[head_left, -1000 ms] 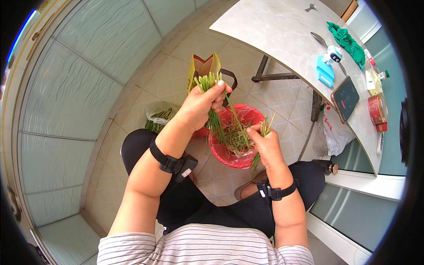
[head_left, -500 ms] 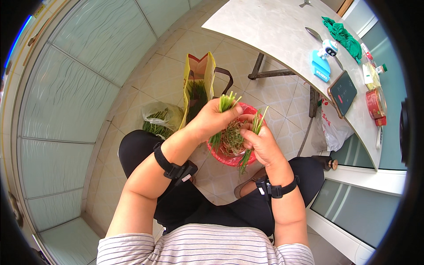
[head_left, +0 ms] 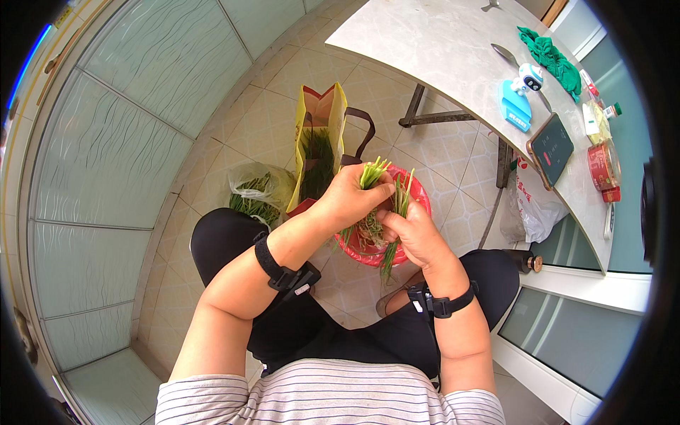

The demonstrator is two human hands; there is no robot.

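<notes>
While I sit above the tiled floor (head_left: 453, 191), my left hand (head_left: 348, 200) is closed around a bunch of green stalks (head_left: 373, 174), long axis upright. My right hand (head_left: 411, 230), just beside it, pinches a few stalks (head_left: 402, 197) over the red basket (head_left: 422, 205). Beyond stands the yellow bag (head_left: 320, 113), then the table (head_left: 439, 49).

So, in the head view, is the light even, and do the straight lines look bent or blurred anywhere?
Head view: bright daylight on the pale table, soft shadows on the floor tiles; fisheye bends the wall panels near the rim; black corners; left hand, right hand and green stalks over the red basket are sharp.
</notes>
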